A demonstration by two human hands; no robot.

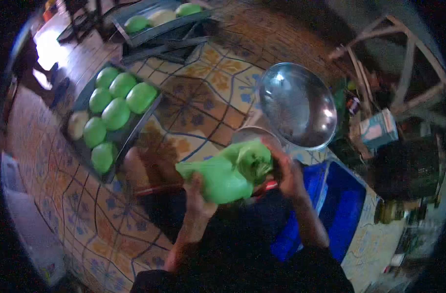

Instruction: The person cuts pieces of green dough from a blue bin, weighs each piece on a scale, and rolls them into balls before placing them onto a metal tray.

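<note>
A soft, light green bag-like bundle point(223, 178) is held up in front of me between both hands. Its right end is puckered around a dark hollow, and its left end tapers to a flap. My left hand point(199, 198) grips the bundle from below on the left, thumb up against its side. My right hand point(289, 173) is curled around the puckered end; its fingertips are partly hidden and blurred. Just beyond the bundle, a round light-coloured container point(250, 132) shows only its upper part.
To the left, a dark tray point(135, 128) holds several smooth green rounded lumps point(116, 113) and a pale one. Another such tray point(159, 30) stands farther back. A large metal basin point(298, 105), a blue crate point(347, 205), a small box point(379, 128) and a wooden frame point(408, 63) are at right.
</note>
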